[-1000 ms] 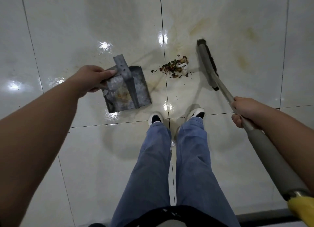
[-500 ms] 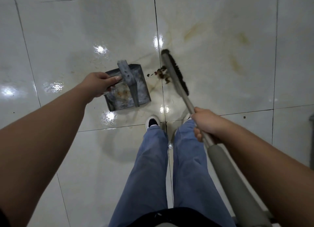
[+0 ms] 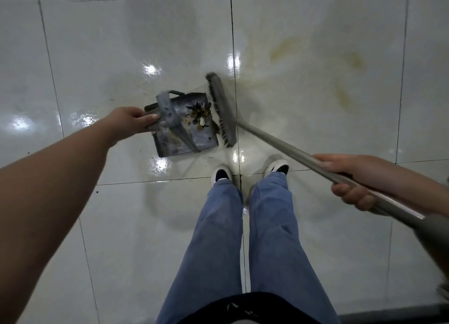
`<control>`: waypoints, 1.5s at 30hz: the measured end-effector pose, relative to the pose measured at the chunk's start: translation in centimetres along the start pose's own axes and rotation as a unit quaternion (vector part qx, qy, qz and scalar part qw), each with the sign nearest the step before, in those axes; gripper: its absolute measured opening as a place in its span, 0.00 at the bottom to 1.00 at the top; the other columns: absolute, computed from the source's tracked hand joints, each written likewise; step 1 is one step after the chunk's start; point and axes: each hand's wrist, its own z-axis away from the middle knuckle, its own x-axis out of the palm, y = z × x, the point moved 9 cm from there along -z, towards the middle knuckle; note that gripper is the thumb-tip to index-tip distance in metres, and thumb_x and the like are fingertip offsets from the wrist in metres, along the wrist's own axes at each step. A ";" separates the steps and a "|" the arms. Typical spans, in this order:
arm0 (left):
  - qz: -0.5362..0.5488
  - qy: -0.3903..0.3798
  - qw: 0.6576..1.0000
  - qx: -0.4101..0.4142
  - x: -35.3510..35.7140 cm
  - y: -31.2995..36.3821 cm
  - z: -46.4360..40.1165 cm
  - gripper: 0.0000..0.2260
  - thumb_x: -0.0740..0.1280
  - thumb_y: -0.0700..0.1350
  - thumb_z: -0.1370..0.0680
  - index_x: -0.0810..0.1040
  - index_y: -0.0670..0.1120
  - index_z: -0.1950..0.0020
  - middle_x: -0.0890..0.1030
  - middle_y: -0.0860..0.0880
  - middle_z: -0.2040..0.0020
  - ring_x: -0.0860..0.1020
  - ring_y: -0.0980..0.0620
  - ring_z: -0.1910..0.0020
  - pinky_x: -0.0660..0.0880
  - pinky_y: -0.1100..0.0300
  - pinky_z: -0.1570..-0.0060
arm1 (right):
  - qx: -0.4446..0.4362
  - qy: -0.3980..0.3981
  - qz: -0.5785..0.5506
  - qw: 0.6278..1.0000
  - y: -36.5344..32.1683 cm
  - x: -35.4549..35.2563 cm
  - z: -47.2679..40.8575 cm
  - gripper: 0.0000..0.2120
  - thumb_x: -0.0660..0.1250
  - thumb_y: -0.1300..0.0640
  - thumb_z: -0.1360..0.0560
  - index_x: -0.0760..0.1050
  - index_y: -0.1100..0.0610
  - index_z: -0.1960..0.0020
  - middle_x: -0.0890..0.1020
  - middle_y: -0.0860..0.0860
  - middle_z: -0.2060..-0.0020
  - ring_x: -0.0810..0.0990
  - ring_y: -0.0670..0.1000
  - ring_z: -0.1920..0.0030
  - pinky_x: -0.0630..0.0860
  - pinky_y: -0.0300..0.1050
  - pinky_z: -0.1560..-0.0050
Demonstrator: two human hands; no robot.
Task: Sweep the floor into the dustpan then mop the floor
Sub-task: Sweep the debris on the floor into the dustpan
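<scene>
A grey metal dustpan (image 3: 194, 139) lies flat on the glossy white tiled floor (image 3: 97, 56), just ahead of my feet. My left hand (image 3: 132, 121) grips its upright handle at the pan's left side. A small pile of brown and white debris (image 3: 199, 115) sits inside the pan near its right edge. The broom head (image 3: 220, 109) stands along that right edge, bristles against the pan's mouth. My right hand (image 3: 352, 178) grips the broom's long grey pole (image 3: 279, 145) at the right of the view.
My legs in blue trousers and two white shoes (image 3: 221, 174) stand on the tiles right behind the dustpan. Yellow-brown stains (image 3: 286, 48) mark the floor beyond the broom. A dark strip (image 3: 393, 315) runs along the bottom right edge.
The broom swept left, pushing the debris from the floor into the dustpan. Its head now rests at the pan's right edge. My left hand kept holding the pan's handle.
</scene>
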 end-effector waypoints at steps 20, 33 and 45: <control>0.253 0.157 0.942 -0.155 -2.4 -8.0 5.0 0.08 0.67 0.44 0.28 0.71 0.44 0.65 0.76 0.45 0.67 0.75 0.51 0.71 0.72 0.66 0.73 | -0.043 0.105 0.108 0.988 -5.6 0.5 -2.6 0.20 0.53 0.58 0.19 0.61 0.45 0.30 0.63 0.52 0.72 0.60 0.43 0.89 0.60 0.26 0.85; 0.690 0.283 0.637 -0.194 8.6 -10.7 14.6 0.10 0.64 0.38 0.27 0.69 0.45 0.68 0.68 0.55 0.84 0.70 0.59 0.83 0.67 0.71 0.81 | -0.030 0.079 0.117 0.990 -9.5 -4.1 0.5 0.14 0.53 0.51 0.19 0.61 0.56 0.61 0.65 0.50 0.86 0.60 0.43 0.89 0.57 0.26 0.88; 0.798 0.174 0.519 -0.253 25.6 -8.9 12.9 0.10 0.57 0.36 0.26 0.74 0.41 0.65 0.79 0.46 0.72 0.77 0.50 0.68 0.73 0.59 0.64 | -0.014 0.062 0.175 0.983 -9.9 -9.8 -2.5 0.07 0.55 0.52 0.20 0.72 0.46 0.51 0.66 0.51 0.84 0.61 0.43 0.88 0.59 0.27 0.88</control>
